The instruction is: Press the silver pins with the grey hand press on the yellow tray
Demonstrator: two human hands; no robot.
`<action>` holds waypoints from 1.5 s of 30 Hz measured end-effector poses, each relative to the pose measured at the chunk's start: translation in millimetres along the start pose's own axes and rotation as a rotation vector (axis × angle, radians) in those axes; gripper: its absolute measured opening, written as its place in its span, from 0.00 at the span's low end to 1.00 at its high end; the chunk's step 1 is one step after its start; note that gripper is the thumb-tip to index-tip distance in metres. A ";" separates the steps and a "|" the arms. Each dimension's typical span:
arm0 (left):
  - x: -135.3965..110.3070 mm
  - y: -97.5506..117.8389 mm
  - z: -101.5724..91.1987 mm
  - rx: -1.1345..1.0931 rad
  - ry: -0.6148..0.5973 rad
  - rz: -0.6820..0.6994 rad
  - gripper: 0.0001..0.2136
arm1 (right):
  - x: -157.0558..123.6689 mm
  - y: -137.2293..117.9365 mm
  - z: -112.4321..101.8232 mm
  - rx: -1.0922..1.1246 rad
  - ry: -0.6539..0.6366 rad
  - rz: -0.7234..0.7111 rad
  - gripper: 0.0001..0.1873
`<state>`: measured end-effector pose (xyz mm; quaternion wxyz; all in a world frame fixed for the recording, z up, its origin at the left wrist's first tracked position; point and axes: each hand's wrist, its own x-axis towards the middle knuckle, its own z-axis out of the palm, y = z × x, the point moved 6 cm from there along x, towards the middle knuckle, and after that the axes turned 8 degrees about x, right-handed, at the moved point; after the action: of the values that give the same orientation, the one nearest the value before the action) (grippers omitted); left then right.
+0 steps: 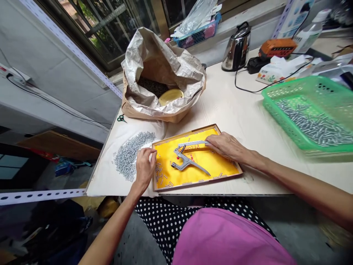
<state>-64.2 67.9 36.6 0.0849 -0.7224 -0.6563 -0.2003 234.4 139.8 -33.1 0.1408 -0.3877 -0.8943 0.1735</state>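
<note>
My right hand [226,145] is closed around the upper handle of grey hand pliers [185,160]. The pliers' jaw end points left, and their lower handle spreads over a shallow tray [220,166] with a yellow bottom. Above the tray's left rim, my left hand [143,166] has thumb and fingertips pinched together; anything between them is too small to make out. Several small metal pins lie in the tray, mostly in its lower left corner. Left of my left hand, a heap of small silvery metal pins [129,156] rests on white cloth.
An open woven sack [162,115] holding dark small pieces and a yellow bowl [173,96] stands behind the tray. To the right is a green basket [278,123] of metal pins. Small scissors [121,118], a kettle [234,51] and an orange device [277,48] sit farther back.
</note>
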 end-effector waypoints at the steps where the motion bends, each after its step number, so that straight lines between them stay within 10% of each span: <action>1: -3.0 -3.6 6.9 0.011 -0.052 -0.005 0.09 | -1.0 2.8 -0.3 0.006 0.002 -0.002 0.20; 12: -35.4 47.5 52.7 0.331 -0.385 0.154 0.05 | -7.6 27.4 -6.0 0.118 0.086 0.178 0.27; 20: -16.7 -51.9 -2.1 0.412 -0.213 -0.197 0.11 | 11.9 9.9 11.6 0.191 0.037 -0.015 0.27; 25: 5.7 -110.1 20.7 0.487 -0.359 -0.232 0.13 | 33.0 -9.5 26.9 0.176 -0.047 -0.101 0.27; 32: 7.9 -125.0 43.0 0.477 -0.458 -0.078 0.09 | 29.9 -41.3 11.3 -0.118 0.034 -0.114 0.15; 39: 13.3 -100.7 16.2 0.037 -0.312 -0.317 0.09 | 0.3 -94.7 40.8 0.079 -0.153 -0.059 0.11; 45: -31.7 -10.2 22.1 -0.798 -0.445 -0.650 0.19 | -4.6 -92.6 51.7 0.225 -0.203 -0.140 0.12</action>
<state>-72.2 48.8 2.5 -0.4018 -0.4840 -0.7206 -0.2917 157.8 66.8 -41.2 0.1040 -0.2866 -0.9037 0.3005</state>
